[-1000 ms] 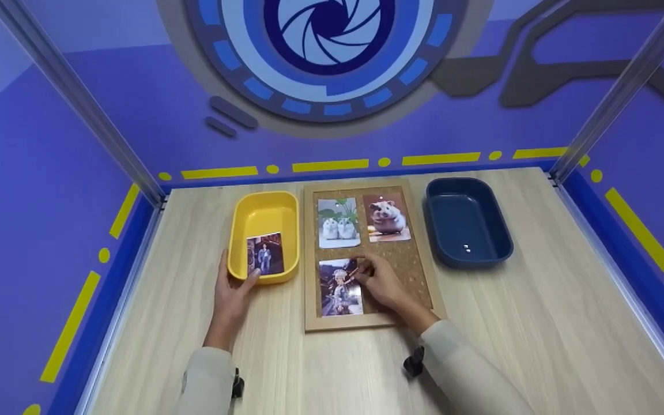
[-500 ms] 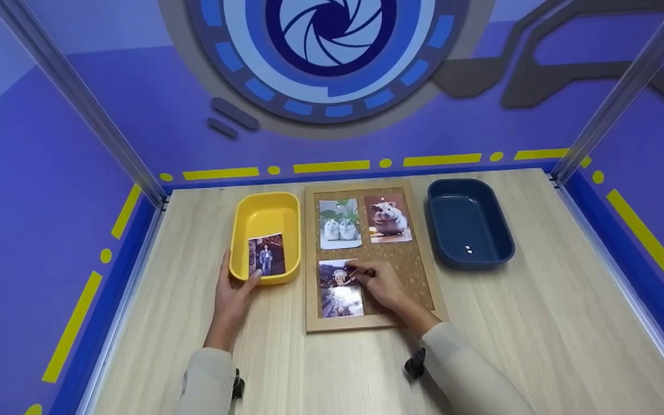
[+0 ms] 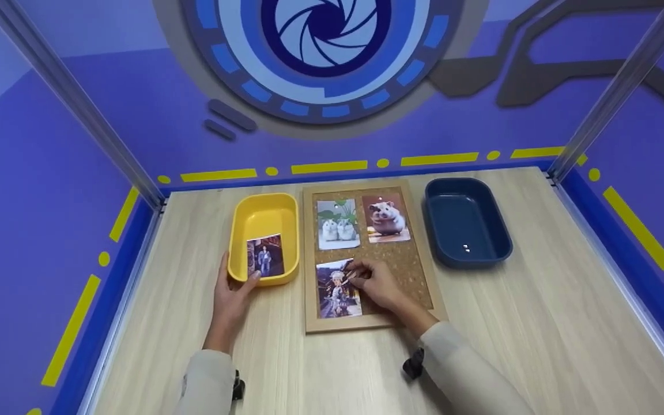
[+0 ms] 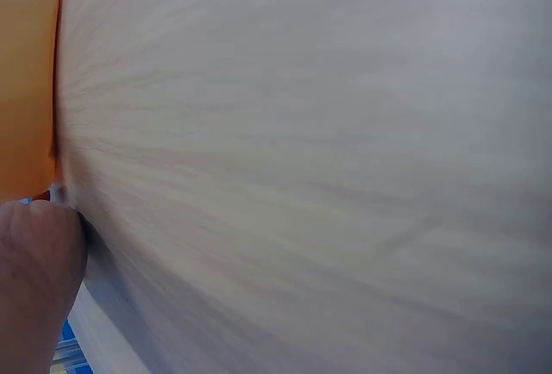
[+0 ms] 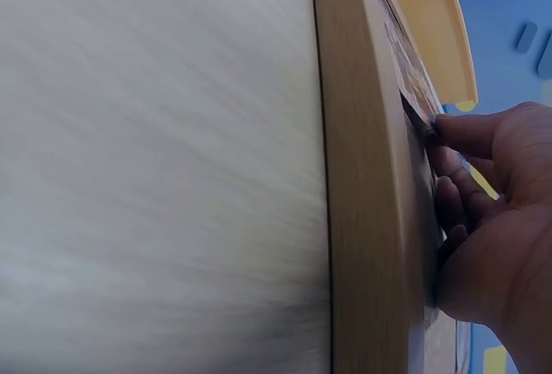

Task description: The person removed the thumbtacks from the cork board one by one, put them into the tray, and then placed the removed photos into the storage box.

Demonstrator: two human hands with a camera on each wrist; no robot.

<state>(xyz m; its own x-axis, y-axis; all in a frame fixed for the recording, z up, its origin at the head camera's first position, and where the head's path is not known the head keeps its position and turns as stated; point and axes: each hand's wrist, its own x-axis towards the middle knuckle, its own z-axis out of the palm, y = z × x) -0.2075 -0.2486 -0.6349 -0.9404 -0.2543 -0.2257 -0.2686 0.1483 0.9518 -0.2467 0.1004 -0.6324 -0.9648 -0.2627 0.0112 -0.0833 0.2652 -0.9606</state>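
Note:
In the head view, my left hand (image 3: 234, 302) grips the near left corner of a yellow tray (image 3: 293, 230), its thumb over the rim. A photo of a person in blue (image 3: 266, 253) lies inside that tray, near the thumb. My right hand (image 3: 381, 283) pinches the right edge, near the upper corner, of a photo of a chef figure (image 3: 335, 294) at the lower left of a framed corkboard (image 3: 404, 268). From the right wrist, the thumb and fingers meet at the edge of this photo (image 5: 412, 77). Its lower part seems to lie against the cork.
Two hamster photos, one of a white pair (image 3: 338, 225) and one of a single animal (image 3: 387, 219), are on the upper corkboard, each with a small pin at its top. A dark blue tray (image 3: 467, 222) stands right of the board. Purple panels enclose the wooden table (image 3: 182, 253).
The glare across the chef photo's lower half half a second ago is gone, so its tilt has shifted slightly. My right fingers have moved little, and the left hand stays on the tray.

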